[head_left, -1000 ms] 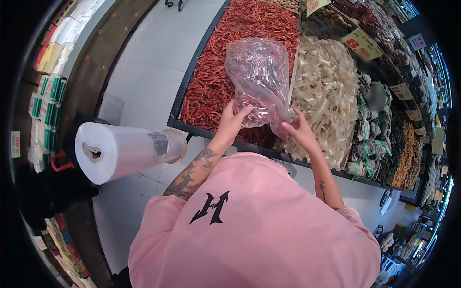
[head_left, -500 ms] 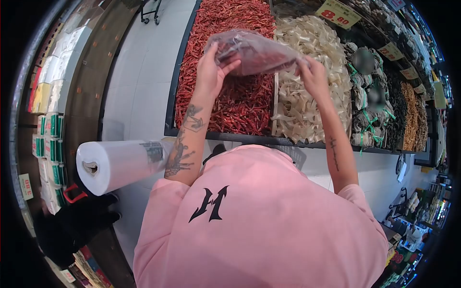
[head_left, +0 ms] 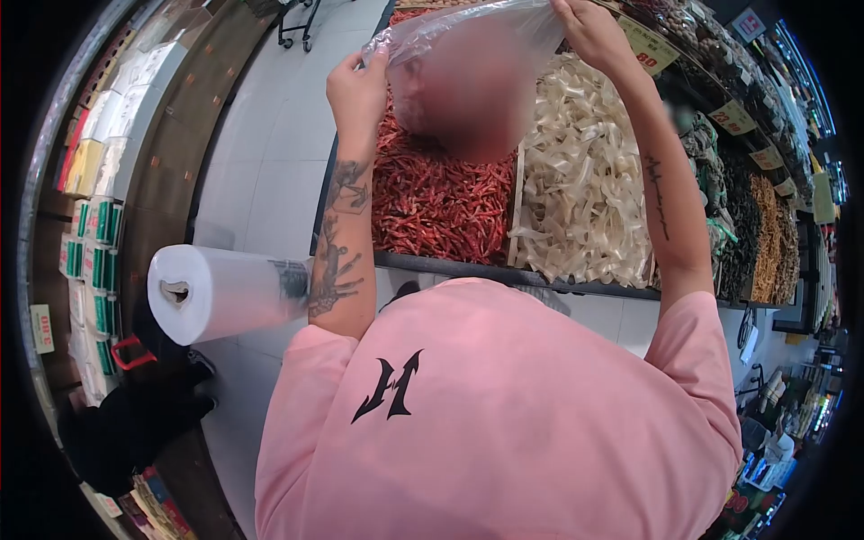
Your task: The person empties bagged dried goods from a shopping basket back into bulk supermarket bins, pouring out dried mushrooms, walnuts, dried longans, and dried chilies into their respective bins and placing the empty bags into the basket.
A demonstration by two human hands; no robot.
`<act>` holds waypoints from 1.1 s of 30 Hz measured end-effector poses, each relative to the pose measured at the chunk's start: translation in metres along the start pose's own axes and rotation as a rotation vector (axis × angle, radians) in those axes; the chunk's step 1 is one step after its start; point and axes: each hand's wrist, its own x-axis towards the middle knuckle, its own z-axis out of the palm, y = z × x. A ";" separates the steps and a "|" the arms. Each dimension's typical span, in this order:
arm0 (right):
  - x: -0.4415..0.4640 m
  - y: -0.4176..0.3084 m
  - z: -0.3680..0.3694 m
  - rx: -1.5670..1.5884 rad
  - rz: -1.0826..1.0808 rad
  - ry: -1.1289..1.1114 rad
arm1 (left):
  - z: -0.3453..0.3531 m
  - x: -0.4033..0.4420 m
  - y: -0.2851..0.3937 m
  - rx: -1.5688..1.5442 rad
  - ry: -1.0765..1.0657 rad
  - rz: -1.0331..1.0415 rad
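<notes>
A clear plastic bag [head_left: 423,45] is stretched between both hands above the bin of dried red chilies [head_left: 441,207]. My left hand [head_left: 357,97] pinches one upper corner of it, fingers closed. At the other end, near the top of the view, my right hand [head_left: 596,36] grips the bag's edge. The bag hangs spread out, and the chilies show through it; a blurred patch covers its middle, so I cannot tell whether anything is inside. Beside my left forearm is a white roll of plastic bags [head_left: 238,292].
Right of the chilies lies a bin of pale, translucent dried strips [head_left: 585,171], then dark bundles and brown dried goods [head_left: 769,234]. Price signs [head_left: 643,45] stand behind. Shelves of packaged goods [head_left: 103,225] line the left. A person in black [head_left: 135,409] is at lower left.
Both hands have moved up and apart, my right hand further right. The bag, bunched and crumpled before, is now pulled wide and spread between them.
</notes>
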 end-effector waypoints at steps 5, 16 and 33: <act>-0.002 0.022 0.010 0.007 -0.010 0.005 | -0.016 -0.012 -0.011 -0.148 0.035 -0.029; 0.026 0.005 0.013 0.745 0.160 0.111 | 0.023 -0.057 -0.138 0.327 -0.044 0.074; 0.054 -0.024 -0.011 0.818 0.080 0.076 | 0.033 -0.138 -0.138 0.338 -0.129 0.315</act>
